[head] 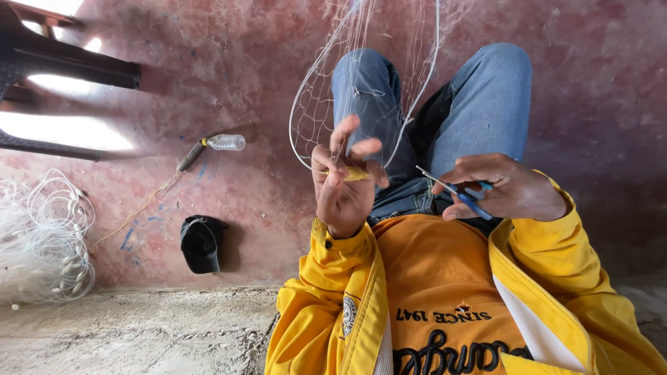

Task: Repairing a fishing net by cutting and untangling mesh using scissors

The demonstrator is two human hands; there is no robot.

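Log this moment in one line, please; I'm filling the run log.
left hand: pinches yellow needle at net | right hand: holds blue scissors | floor: cap, bottle, net pile

The left hand (344,184) is raised in front of the chest, palm toward the camera, thumb and forefinger pinched together while the other fingers fan upward. The right hand (504,189) sits lower and to the side, knuckles up, fingers curled closed in a grip. Both forearms bend inward from the elbows
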